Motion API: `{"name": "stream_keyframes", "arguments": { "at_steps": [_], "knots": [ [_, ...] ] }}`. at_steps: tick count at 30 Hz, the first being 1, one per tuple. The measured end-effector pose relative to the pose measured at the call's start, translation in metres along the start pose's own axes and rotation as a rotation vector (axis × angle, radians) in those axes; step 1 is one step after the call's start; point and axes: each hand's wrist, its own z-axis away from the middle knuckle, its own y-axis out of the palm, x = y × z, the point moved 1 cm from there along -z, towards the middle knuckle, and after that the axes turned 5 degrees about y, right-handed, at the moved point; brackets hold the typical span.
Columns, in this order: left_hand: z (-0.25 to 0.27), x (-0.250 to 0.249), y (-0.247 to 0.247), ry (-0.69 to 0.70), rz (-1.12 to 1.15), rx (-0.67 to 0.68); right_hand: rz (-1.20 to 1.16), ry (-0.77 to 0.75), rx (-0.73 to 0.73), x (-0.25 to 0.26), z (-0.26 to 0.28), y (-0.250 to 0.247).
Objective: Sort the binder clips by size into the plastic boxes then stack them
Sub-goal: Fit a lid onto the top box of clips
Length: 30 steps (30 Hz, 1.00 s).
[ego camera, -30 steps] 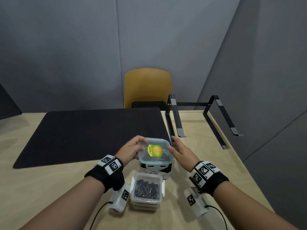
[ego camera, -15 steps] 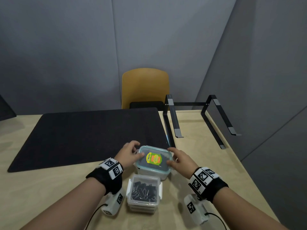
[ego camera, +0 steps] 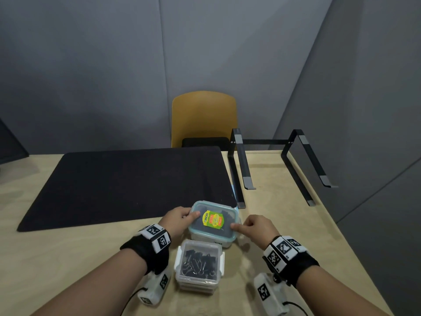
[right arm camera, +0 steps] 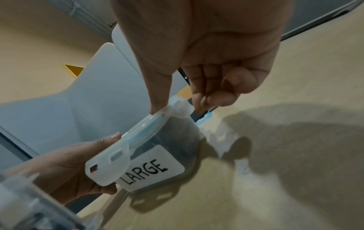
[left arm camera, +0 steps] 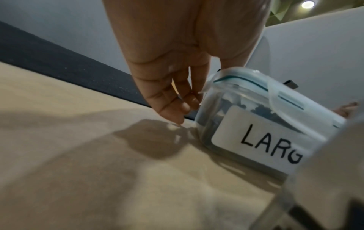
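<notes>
A clear plastic box labelled LARGE (ego camera: 206,238) (left arm camera: 254,137) (right arm camera: 157,165) stands on the wooden table with dark binder clips inside. Its teal-rimmed lid (ego camera: 214,221) with a green and yellow sticker lies on top. My left hand (ego camera: 189,216) (left arm camera: 183,105) has its thumb on the lid's left edge and its fingers down the side by a flap. My right hand (ego camera: 239,226) (right arm camera: 177,107) pinches the right edge, thumb on top, fingers curled behind the side flap. The front flap (right arm camera: 108,168) sticks out unlatched. In front stands a stack of small boxes (ego camera: 198,265), the top one full of clips.
A black mat (ego camera: 127,181) covers the table behind the boxes. A black metal laptop stand (ego camera: 239,165) is at the back right, a yellow chair (ego camera: 204,117) behind the table, a dark screen (ego camera: 9,144) at the far left. The table's right edge (ego camera: 337,226) is close.
The lid, held above the large box a second ago, now lies on it. Both hands came down with it and now sit at its left and right edges.
</notes>
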Motion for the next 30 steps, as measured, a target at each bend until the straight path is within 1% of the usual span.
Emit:
{"name": "stream_keyframes", "arguments": {
  "at_steps": [5,7,14,17,20,22,24,26,28,29,30],
  "knots": [
    [-0.007,0.006,-0.002,-0.037,-0.241,0.092,0.171,0.017,0.081,0.013,-0.003,-0.008],
    [-0.009,0.006,-0.002,-0.045,-0.271,0.112,0.235,0.009,0.102,0.019,-0.004,-0.011],
    [-0.01,-0.002,-0.008,-0.051,-0.258,0.151,0.268,-0.011,0.22,0.033,-0.009,-0.007],
    [-0.009,-0.002,-0.006,-0.091,-0.224,0.18,0.268,-0.011,0.271,0.036,-0.008,-0.008],
    [-0.008,-0.001,0.0,-0.109,-0.165,0.18,0.199,0.006,0.341,0.034,-0.009,-0.006],
    [-0.006,-0.005,0.003,-0.092,-0.148,0.171,0.157,0.029,0.36,0.032,-0.009,-0.007],
    [-0.007,-0.002,0.005,-0.095,-0.133,0.18,0.176,0.034,0.333,0.034,-0.007,-0.008],
    [-0.008,0.004,0.005,-0.084,-0.104,0.175,0.175,-0.003,0.24,0.038,-0.003,-0.009],
    [-0.009,0.008,0.005,-0.076,-0.092,0.168,0.175,-0.118,0.157,0.042,-0.003,-0.007],
    [-0.01,0.009,0.005,-0.074,-0.113,0.151,0.209,-0.187,0.151,0.045,-0.002,-0.005],
    [-0.011,0.009,0.005,-0.071,-0.154,0.104,0.254,-0.262,0.152,0.048,0.0,-0.002]
  ]
}}
